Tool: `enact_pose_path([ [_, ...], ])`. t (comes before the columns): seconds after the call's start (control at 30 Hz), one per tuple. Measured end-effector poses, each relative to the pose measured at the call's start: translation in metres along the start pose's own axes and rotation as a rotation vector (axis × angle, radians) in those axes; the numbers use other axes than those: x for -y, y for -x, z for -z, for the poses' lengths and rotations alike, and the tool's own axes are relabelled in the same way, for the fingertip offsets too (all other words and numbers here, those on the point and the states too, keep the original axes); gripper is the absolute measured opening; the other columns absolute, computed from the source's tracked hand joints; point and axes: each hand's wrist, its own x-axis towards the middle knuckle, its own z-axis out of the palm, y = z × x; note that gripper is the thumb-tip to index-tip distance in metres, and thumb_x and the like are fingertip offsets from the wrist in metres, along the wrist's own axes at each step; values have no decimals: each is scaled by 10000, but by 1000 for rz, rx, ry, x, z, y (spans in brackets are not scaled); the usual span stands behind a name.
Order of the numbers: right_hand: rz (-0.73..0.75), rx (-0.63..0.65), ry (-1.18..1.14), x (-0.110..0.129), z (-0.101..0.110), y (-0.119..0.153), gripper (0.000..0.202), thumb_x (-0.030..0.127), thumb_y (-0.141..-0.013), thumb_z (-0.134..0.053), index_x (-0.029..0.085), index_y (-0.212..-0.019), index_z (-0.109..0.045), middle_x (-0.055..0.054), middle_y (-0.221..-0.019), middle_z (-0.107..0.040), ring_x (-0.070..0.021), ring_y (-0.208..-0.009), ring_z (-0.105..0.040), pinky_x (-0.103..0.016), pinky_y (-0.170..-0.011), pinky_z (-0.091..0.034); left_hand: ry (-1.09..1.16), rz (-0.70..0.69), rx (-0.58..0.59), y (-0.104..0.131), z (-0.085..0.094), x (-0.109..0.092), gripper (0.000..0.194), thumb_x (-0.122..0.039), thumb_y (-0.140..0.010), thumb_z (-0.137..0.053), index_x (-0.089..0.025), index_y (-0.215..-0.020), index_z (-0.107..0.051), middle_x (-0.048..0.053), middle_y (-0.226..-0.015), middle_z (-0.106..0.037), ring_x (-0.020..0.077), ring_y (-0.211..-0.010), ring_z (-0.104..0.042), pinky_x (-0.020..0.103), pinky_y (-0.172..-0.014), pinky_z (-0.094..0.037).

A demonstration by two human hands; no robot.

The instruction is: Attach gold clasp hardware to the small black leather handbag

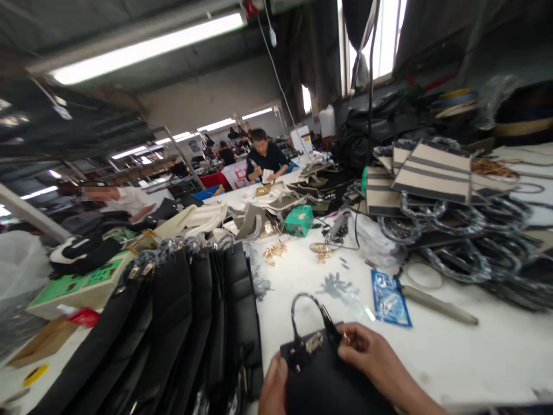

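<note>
A black handbag point(322, 377) stands upright at the lower middle, its lower part cut off by the picture's edge. It has an arched handle point(305, 298), part wrapped in clear film, and a gold-coloured metal clasp point(314, 342) near the top. My left hand point(274, 385) grips the bag's left edge, thumb towards me, its other fingers hidden. With thumb and fingers closed, my right hand point(378, 354) pinches the top right corner by the handle's base. A small shiny bit shows at those fingertips, too blurred to name.
Several black bag panels point(168, 311) stand in a row on the left. Gold-coloured metal pieces point(275, 252), a green box point(299, 220), a blue packet point(391, 298) and a grey-handled tool point(438, 304) lie on the white table point(488, 363). Beige panels point(434, 173) are piled right. Two people sit farther back.
</note>
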Motion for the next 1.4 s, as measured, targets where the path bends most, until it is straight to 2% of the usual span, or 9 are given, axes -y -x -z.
enact_pose_path([
  [0.07,4,-21,-63,7,3,2,393,368,-724,-717,184,-1070,-692,-6,-791,-657,-177,-721,-605,-286,-682,-487,79,105,44,-6,-2,-4,635,-689,-852,-513,-149,-1147,-669,129,-972,-757,308,-1007,-694,453,-924,-524],
  [0.23,27,-78,-127,1,8,3,478,401,-787,-694,202,-1221,-667,-15,-892,-656,-157,-726,-591,-293,-688,-515,202,406,118,-18,-8,-17,506,-492,-844,-657,-102,-1166,-636,113,-902,-772,269,-870,-728,404,-873,-542],
  [0.47,62,-109,-121,-1,8,6,402,354,-809,-701,194,-1174,-652,-12,-918,-677,-172,-835,-638,-291,-776,-512,-315,109,242,-28,-3,-31,413,-275,-754,-770,-102,-1118,-680,83,-917,-764,206,-831,-692,282,-800,-507],
  [0.63,249,-170,233,4,3,8,143,300,-855,-659,226,-970,-699,-36,-937,-714,-207,-881,-657,-329,-839,-509,-707,-141,283,-42,-5,-36,477,-248,-726,-714,-115,-1172,-611,83,-993,-723,234,-923,-659,305,-821,-503],
  [0.8,478,-131,502,-6,-8,-5,142,214,-871,-640,267,-990,-697,-34,-993,-729,-227,-929,-666,-362,-869,-506,-1334,-385,74,-49,-23,-35,836,-232,-699,-650,-138,-1475,-355,119,-1219,-644,271,-1130,-589,375,-999,-436],
  [1.0,506,-77,625,-18,-15,-18,168,192,-912,-574,292,-1008,-668,-8,-902,-705,-210,-830,-668,-330,-778,-511,-1461,-793,10,-45,-33,6,593,-162,-766,-546,-181,-1358,-516,124,-1391,-550,286,-1304,-459,431,-1109,-342],
  [1.13,502,-102,486,-24,-11,-20,131,213,-945,-531,263,-1007,-636,-21,-934,-674,-181,-879,-669,-270,-795,-524,-1418,-690,137,-41,-37,20,615,-224,-648,-693,-189,-1254,-590,107,-1123,-679,299,-1073,-570,426,-1015,-399],
  [1.27,515,-123,578,-25,-12,-20,150,214,-946,-523,272,-1022,-638,-20,-943,-675,-188,-853,-671,-286,-783,-526,-1467,-539,184,-37,-45,3,392,-353,-669,-723,-206,-1027,-657,73,-1084,-666,284,-1066,-544,401,-987,-361],
  [1.4,542,-118,705,-25,-17,-22,174,211,-932,-529,298,-1001,-664,-14,-928,-685,-198,-796,-669,-305,-755,-525,-1535,-484,231,-36,-52,-11,356,-398,-696,-704,-217,-1001,-673,65,-1105,-658,284,-1089,-531,405,-955,-339],
])
